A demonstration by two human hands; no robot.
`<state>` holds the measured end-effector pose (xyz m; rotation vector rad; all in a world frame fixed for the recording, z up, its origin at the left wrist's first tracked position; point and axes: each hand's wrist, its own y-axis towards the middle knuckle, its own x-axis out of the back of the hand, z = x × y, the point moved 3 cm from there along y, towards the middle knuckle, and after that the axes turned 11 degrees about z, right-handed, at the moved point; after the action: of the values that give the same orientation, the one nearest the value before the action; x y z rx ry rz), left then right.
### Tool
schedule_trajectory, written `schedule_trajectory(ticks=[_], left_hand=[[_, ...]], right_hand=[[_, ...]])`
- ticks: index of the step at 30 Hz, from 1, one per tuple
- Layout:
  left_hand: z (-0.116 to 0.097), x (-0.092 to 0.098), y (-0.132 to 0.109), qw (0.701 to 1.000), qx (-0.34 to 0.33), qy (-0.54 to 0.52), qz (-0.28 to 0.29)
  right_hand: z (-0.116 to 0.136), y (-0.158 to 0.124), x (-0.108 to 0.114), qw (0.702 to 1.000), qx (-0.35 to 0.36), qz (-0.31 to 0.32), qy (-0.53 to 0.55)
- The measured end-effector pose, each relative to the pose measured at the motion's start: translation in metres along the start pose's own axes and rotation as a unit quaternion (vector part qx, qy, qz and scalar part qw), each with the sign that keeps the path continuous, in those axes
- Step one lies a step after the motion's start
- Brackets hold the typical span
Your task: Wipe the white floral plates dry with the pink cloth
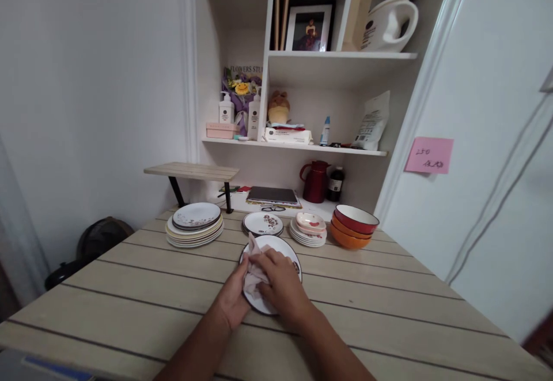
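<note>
A white plate [283, 246] with a dark rim and a dark printed motif is tilted up above the table. My left hand [234, 294] grips its left edge, the thumb on the near side and the other fingers hidden behind it. A crumpled pale pink cloth [256, 276] lies against the plate's face, and my right hand [283, 283] presses it there with curled fingers. Just beyond the plate stands a low stack of similar dark-rimmed plates [262, 223].
On the slatted table [129, 306], larger plates [195, 225] are stacked left, small dishes [309, 231] and nested red and orange bowls [354, 225] right. Behind are a small raised shelf [192, 170], glasses [273, 208], a laptop [273, 195], a red jug [315, 182] and a dark bottle [336, 184].
</note>
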<state>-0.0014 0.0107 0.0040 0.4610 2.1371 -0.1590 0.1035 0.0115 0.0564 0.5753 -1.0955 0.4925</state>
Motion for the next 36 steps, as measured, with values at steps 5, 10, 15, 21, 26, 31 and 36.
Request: schedule_trajectory(ticks=[5,10,15,21,26,31,36], left_hand=[[0.003,-0.008,-0.002,1.000,0.000,0.012,-0.020],[-0.007,-0.003,-0.004,0.997,-0.056,-0.005,-0.045],[-0.013,0.011,-0.003,0.987,-0.106,-0.042,-0.109],[-0.017,0.024,0.000,0.977,-0.128,-0.070,-0.156],[-0.022,0.024,-0.003,0.970,-0.139,-0.081,-0.182],[-0.018,0.013,-0.005,0.974,-0.125,-0.070,-0.175],[-0.014,0.006,-0.005,0.977,-0.116,-0.042,-0.171]], right_hand=[[-0.026,0.003,0.011,0.994,-0.079,-0.080,0.007],[-0.030,0.001,0.002,0.998,-0.051,-0.017,0.034],[-0.015,-0.003,0.003,0.991,0.044,0.006,0.127],[-0.041,-0.005,0.026,0.905,0.031,-0.203,0.372],[-0.052,0.001,-0.005,0.704,-0.128,-0.157,0.680],[-0.013,0.007,-0.038,0.504,-0.123,0.024,0.854],[-0.005,0.008,-0.043,0.424,-0.143,-0.034,0.894]])
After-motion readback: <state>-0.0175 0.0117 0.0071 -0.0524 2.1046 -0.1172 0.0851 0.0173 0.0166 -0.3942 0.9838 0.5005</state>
